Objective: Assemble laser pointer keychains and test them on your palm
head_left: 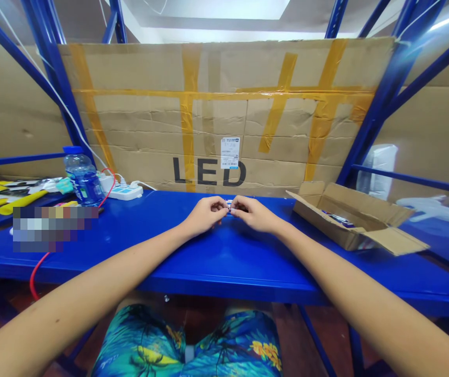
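Note:
My left hand (208,214) and my right hand (253,212) meet over the middle of the blue table (216,262). Between their fingertips is a small shiny metallic piece (229,206), mostly covered by the fingers and too small to name. Both hands are closed in a pinch around it, thumbs and forefingers nearly touching. A bit of something reddish shows under the fingers of my left hand.
An open cardboard box (350,222) with small items stands on the right. At the left are a water bottle (83,178), a white power strip (124,191), a red cable (35,277) and yellow-handled tools (22,202). Large cardboard (142,131) lines the back.

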A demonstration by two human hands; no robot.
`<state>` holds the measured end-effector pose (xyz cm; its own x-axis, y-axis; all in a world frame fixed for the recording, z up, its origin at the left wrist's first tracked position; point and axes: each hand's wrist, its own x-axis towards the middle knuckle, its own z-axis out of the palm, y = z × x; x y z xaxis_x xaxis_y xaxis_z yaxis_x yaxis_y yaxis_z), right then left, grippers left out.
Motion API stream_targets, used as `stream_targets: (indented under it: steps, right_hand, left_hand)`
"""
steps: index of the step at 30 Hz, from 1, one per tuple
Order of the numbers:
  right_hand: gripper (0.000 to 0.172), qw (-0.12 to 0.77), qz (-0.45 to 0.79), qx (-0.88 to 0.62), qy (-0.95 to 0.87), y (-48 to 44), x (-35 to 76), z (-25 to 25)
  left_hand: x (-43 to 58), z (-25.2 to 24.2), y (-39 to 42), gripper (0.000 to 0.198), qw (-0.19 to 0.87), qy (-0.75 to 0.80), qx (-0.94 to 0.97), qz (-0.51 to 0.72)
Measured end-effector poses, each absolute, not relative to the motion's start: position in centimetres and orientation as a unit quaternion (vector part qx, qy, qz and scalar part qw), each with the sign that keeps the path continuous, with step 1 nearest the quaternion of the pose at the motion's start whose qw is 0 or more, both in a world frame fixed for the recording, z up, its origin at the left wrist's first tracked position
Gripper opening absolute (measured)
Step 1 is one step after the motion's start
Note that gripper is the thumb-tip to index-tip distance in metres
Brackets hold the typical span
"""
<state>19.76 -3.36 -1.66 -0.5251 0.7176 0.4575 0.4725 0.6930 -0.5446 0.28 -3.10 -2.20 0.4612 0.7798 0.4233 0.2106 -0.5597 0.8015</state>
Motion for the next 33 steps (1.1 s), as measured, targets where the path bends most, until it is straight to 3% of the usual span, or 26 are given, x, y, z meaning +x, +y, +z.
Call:
stream_targets:
  steps: [8,17,25,29,33]
  right_hand:
    - [0.012,0.365,0.090,-0.365,-0.852,-3.89,19.31,-1.68]
    - [0.001,0.374,0.073,-0.324,-0.866,-3.77,19.70,-1.48]
    - [0.017,0.324,0.063,-0.317,-0.889,-4.15,19.67,-1.04]
    - [0.005,0.317,0.074,-0.344,-0.881,-4.20,19.65,-1.23]
    - [0.013,0.347,0.075,-0.357,-0.864,-3.78,19.73,-1.80]
  left_hand:
    - [0.00,-2.20,-2.99,0.017,0.339,0.318,0.783,0.414]
    - [0.09,-1.57,-3.76,0.017,0.335,0.313,0.796,0.396]
    - [0.17,-2.08,-3.13,0.013,0.284,0.292,0.819,0.403]
    - [0.09,-1.98,-3.17,0.013,0.277,0.295,0.826,0.393]
    - [0.00,-1.65,-3.42,0.014,0.309,0.314,0.810,0.388]
